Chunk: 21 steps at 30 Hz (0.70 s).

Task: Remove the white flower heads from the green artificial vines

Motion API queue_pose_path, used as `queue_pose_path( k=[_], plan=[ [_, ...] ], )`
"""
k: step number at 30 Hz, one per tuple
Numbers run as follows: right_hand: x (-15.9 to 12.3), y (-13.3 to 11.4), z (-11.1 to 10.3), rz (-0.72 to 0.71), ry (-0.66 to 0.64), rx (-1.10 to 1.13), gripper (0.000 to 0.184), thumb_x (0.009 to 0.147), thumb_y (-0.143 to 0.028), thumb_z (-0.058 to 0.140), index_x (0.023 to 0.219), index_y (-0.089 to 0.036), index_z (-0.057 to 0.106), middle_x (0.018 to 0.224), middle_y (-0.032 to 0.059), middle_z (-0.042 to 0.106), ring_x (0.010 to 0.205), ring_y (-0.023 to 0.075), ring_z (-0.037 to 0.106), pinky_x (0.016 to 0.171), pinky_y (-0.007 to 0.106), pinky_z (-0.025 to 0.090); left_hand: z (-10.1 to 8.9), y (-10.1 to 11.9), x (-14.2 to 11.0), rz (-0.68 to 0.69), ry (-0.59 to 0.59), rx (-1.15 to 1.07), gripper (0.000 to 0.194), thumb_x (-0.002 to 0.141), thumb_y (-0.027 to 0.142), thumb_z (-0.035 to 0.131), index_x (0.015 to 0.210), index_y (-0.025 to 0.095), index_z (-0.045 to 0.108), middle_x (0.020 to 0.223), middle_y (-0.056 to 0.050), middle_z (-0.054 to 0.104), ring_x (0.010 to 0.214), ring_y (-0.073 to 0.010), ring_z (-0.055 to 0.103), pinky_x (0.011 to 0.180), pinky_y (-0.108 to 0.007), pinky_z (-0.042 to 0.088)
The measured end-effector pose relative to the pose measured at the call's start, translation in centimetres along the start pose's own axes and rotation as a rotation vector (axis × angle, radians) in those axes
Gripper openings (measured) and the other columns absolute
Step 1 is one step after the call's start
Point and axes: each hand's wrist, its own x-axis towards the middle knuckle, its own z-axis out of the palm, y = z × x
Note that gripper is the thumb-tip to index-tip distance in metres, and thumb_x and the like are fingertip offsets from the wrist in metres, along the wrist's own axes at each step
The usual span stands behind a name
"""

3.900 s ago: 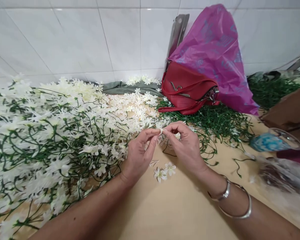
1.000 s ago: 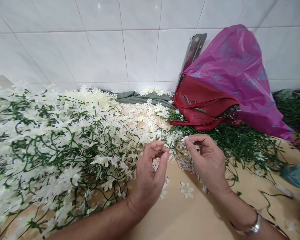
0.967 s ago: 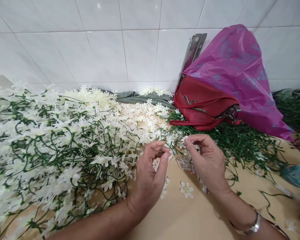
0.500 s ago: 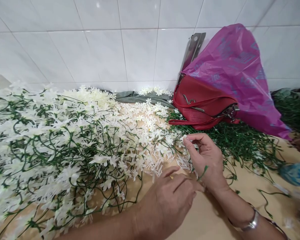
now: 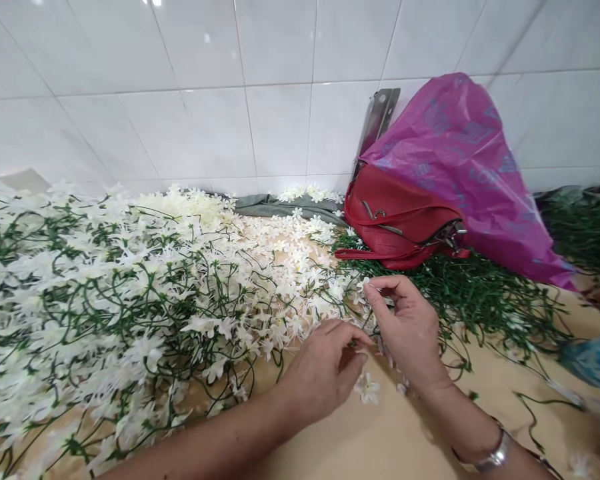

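Note:
My right hand (image 5: 407, 327) pinches a small white artificial flower (image 5: 364, 285) between thumb and forefinger. Close to its left, my left hand (image 5: 325, 370) has its fingers curled together around what looks like a thin green plastic stem (image 5: 353, 343), mostly hidden by the fingers. Just below the left fingertips shows a white flower (image 5: 368, 388); whether it hangs or lies on the table I cannot tell. Loose white petals (image 5: 300, 253) are scattered beyond my hands.
On the left spreads a large heap of white flowers on green stems (image 5: 130, 300). A red handbag (image 5: 405, 217) with a purple plastic bag (image 5: 470, 153) sits on green stems (image 5: 495, 300) by the tiled wall (image 5: 275, 127). A blue-and-white bundle (image 5: 593, 362) lies at the right.
My left hand has drawn back slightly and up, its fingers now curled in. The right hand keeps its pinch on the flower. A white flower now shows below the left fingertips.

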Motion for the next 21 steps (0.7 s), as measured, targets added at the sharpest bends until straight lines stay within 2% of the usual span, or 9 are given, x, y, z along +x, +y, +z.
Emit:
queue_pose_path(
  k=[3, 5, 8, 11, 14, 16, 18, 20, 21],
  plan=[
    [0.1, 0.0, 0.0, 0.011, -0.005, -0.004, 0.016, 0.091, -0.039, 0.069, 0.09, -0.023, 0.067, 0.09, 0.0035, 0.071, 0.084, 0.0226, 0.065, 0.082, 0.039, 0.048, -0.3, -0.4, 1.0, -0.023, 0.032, 0.008, 0.013, 0.093, 0.013, 0.058, 0.101, 0.017, 0.068, 0.099, -0.008, 0.073, 0.097, -0.0227, 0.067, 0.09, -0.037, 0.054],
    [0.1, 0.0, 0.0, 0.018, -0.007, 0.001, 0.017, 0.09, -0.04, 0.069, 0.09, -0.023, 0.067, 0.089, 0.0037, 0.071, 0.084, 0.023, 0.065, 0.083, 0.039, 0.048, -0.5, -0.1, 1.8, -0.111, 0.024, -0.012, 0.014, 0.091, 0.012, 0.059, 0.1, 0.016, 0.068, 0.1, -0.009, 0.074, 0.097, -0.0236, 0.069, 0.091, -0.038, 0.055],
    [0.2, 0.2, -0.1, 0.031, 0.007, 0.01, 0.018, 0.09, -0.041, 0.069, 0.09, -0.023, 0.068, 0.09, 0.004, 0.072, 0.085, 0.0236, 0.066, 0.084, 0.039, 0.048, -0.5, 1.4, 2.3, -0.31, 0.01, -0.04, 0.017, 0.089, 0.017, 0.062, 0.106, 0.016, 0.069, 0.104, -0.01, 0.076, 0.097, -0.0261, 0.072, 0.093, -0.043, 0.057],
    [0.2, 0.2, -0.1, 0.036, 0.009, 0.015, 0.019, 0.09, -0.042, 0.069, 0.09, -0.023, 0.068, 0.09, 0.0041, 0.072, 0.084, 0.0233, 0.066, 0.083, 0.039, 0.048, 0.0, 3.0, 1.3, -0.353, 0.11, -0.022, 0.025, 0.088, 0.023, 0.066, 0.112, 0.015, 0.068, 0.115, -0.013, 0.075, 0.107, -0.029, 0.071, 0.098, -0.048, 0.057],
    [0.2, 0.1, 0.0, 0.022, 0.012, 0.01, 0.019, 0.09, -0.042, 0.069, 0.09, -0.023, 0.068, 0.088, 0.0039, 0.072, 0.082, 0.0228, 0.066, 0.082, 0.038, 0.048, 1.0, 3.5, -1.5, -0.24, 0.292, -0.067, 0.028, 0.094, 0.022, 0.058, 0.121, 0.016, 0.064, 0.115, -0.014, 0.074, 0.11, -0.0258, 0.072, 0.1, -0.045, 0.058],
    [0.2, 0.1, 0.0, 0.008, 0.02, 0.012, 0.019, 0.09, -0.042, 0.068, 0.09, -0.023, 0.068, 0.087, 0.0036, 0.072, 0.081, 0.0226, 0.065, 0.081, 0.037, 0.048, 1.9, 3.1, -3.9, -0.105, 0.371, 0.011, 0.032, 0.097, 0.019, 0.054, 0.129, 0.019, 0.059, 0.127, -0.014, 0.071, 0.123, -0.0251, 0.067, 0.107, -0.044, 0.056],
    [0.2, 0.2, 0.1, -0.003, 0.022, 0.022, 0.019, 0.09, -0.041, 0.068, 0.09, -0.023, 0.068, 0.086, 0.0033, 0.072, 0.081, 0.0223, 0.065, 0.081, 0.037, 0.048, 2.6, 2.4, -5.9, 0.041, 0.243, 0.111, 0.04, 0.097, 0.017, 0.054, 0.137, 0.02, 0.054, 0.136, -0.014, 0.068, 0.131, -0.0252, 0.063, 0.112, -0.045, 0.053],
    [0.4, 0.6, 0.1, -0.012, 0.018, 0.031, 0.019, 0.09, -0.042, 0.068, 0.09, -0.022, 0.068, 0.086, 0.0034, 0.072, 0.08, 0.0222, 0.065, 0.081, 0.037, 0.049, 3.3, 1.7, -6.9, 0.199, 0.038, 0.243, 0.05, 0.099, 0.025, 0.057, 0.147, 0.013, 0.046, 0.141, -0.019, 0.065, 0.138, -0.0291, 0.057, 0.12, -0.05, 0.044],
    [0.5, 0.8, 0.0, -0.012, 0.022, 0.028, 0.02, 0.089, -0.042, 0.068, 0.09, -0.022, 0.068, 0.086, 0.0034, 0.072, 0.08, 0.0221, 0.065, 0.081, 0.037, 0.049, 3.5, 1.5, -6.9, 0.229, -0.037, 0.304, 0.055, 0.1, 0.029, 0.057, 0.15, 0.011, 0.042, 0.145, -0.019, 0.063, 0.142, -0.0298, 0.054, 0.123, -0.051, 0.04]
  ],
)
